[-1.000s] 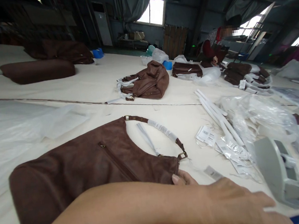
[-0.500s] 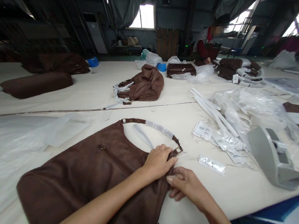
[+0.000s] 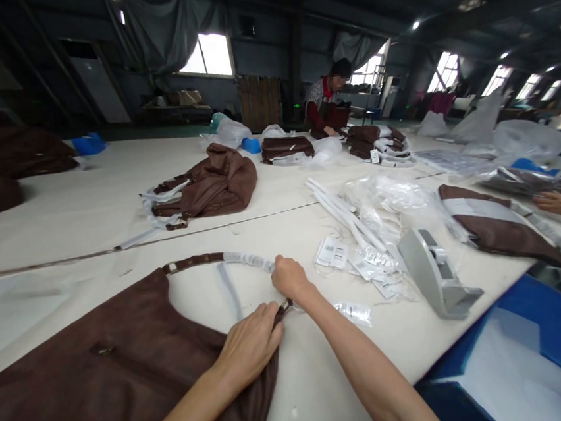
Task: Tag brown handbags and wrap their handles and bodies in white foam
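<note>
A dark brown handbag (image 3: 142,376) lies flat on the pale table in front of me, a small zip pull showing on its side. Its shoulder strap (image 3: 200,260) arches away from the bag, partly wrapped in white padding (image 3: 248,260). My left hand (image 3: 253,339) is closed on the bag's top right corner, at the base of the strap. Just beyond it, my right hand (image 3: 291,279) grips the strap near the end of the padding, close to a metal buckle (image 3: 284,306). Both hands' fingertips are partly hidden. A loose pale strip (image 3: 229,291) lies inside the strap's loop.
Right of my hands are paper tags (image 3: 331,252), white foam strips (image 3: 343,211), clear plastic (image 3: 388,197) and a grey tape dispenser (image 3: 436,278). Another brown bag (image 3: 222,179) lies farther back. A co-worker (image 3: 322,104) stands across the table; another person's hand (image 3: 560,203) reaches in at right.
My right hand has moved from the bag's edge up and away onto the strap. My left hand stays at the bag's corner. The view has swung to the right.
</note>
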Demonstrator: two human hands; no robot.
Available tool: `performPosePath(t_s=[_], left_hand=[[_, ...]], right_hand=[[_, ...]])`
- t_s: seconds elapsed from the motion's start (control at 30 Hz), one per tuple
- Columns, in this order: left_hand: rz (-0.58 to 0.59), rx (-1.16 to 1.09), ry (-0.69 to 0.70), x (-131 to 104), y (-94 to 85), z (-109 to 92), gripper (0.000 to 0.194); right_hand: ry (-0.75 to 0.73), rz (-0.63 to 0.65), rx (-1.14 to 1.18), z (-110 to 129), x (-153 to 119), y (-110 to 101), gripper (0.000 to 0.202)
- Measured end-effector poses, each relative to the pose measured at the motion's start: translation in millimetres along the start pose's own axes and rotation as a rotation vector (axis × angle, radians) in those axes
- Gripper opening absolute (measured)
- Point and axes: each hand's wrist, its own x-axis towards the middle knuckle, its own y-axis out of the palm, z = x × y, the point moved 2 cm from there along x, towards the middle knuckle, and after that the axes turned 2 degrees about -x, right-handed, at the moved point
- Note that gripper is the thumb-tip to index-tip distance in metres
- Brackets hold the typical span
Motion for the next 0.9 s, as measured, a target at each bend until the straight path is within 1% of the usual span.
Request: performPosePath(t_s=[0.1, 0.17, 0.23, 0.27, 0.3, 0.37, 0.4, 0.43, 0.47, 0.53, 0.57, 0.67, 0.73, 0.8, 0.9], left_hand=[[0.009, 0.045, 0.056, -1.9, -6.7, 4.9, 0.024], [0.05, 0.002, 0.167, -5.0, -13.1, 7.3, 0.02], [0.082, -0.072, 0.247, -3.7, -21.2, 11.9, 0.023], [0.048, -0.093, 0.246, 0.4, -26.3, 16.0, 0.026], [-0.025, -0.089, 0.22, 7.1, -31.8, 21.5, 0.027], [-0.208, 0.002, 0.15, 26.9, -42.4, 34.8, 0.028], [-0.254, 0.064, 0.148, 38.7, -46.2, 41.7, 0.034], [-0.253, 0.12, 0.166, 50.8, -48.9, 49.0, 0.037], [-0.217, 0.162, 0.19, 62.1, -50.9, 57.1, 0.034], [-0.127, 0.2, 0.216, 78.6, -55.2, 77.2, 0.02], [-0.1, 0.204, 0.21, 82.9, -58.0, 89.1, 0.017], [-0.065, 0.214, 0.162, 82.1, -65.7, 125.4, 0.016], [-0.057, 0.22, 0.13, 75.7, -68.0, 142.9, 0.011], [-0.071, 0.227, 0.102, 70.2, -69.5, 151.1, 0.012], [-0.138, 0.243, 0.071, 70.8, -79.1, 149.4, 0.021]], right_hand=[[-0.021, 0.011, -0.016, -2.7, -4.2, 9.2, 0.035], [-0.038, 0.038, -0.015, -3.9, -7.9, 20.7, 0.033], [-0.053, 0.068, -0.017, -6.9, -12.0, 30.7, 0.031], [-0.063, 0.078, -0.027, -9.0, -13.7, 34.1, 0.029], [-0.08, 0.085, -0.048, -10.9, -15.1, 36.3, 0.027], [-0.139, 0.087, -0.116, -13.4, -16.6, 38.0, 0.024], [-0.177, 0.083, -0.156, -13.7, -16.8, 38.0, 0.023], [-0.212, 0.076, -0.195, -13.6, -16.9, 37.5, 0.023], [-0.241, 0.067, -0.23, -13.4, -16.9, 36.9, 0.024], [-0.27, 0.046, -0.281, -14.2, -17.4, 35.6, 0.027], [-0.272, 0.035, -0.298, -15.5, -17.8, 35.1, 0.028], [-0.261, 0.046, -0.352, -21.3, -18.8, 36.5, 0.028], [-0.222, 0.08, -0.405, -23.9, -18.7, 40.1, 0.027], [-0.163, 0.109, -0.415, -23.2, -18.5, 44.2, 0.024], [-0.105, 0.096, -0.358, -15.6, -20.7, 50.9, 0.022]])
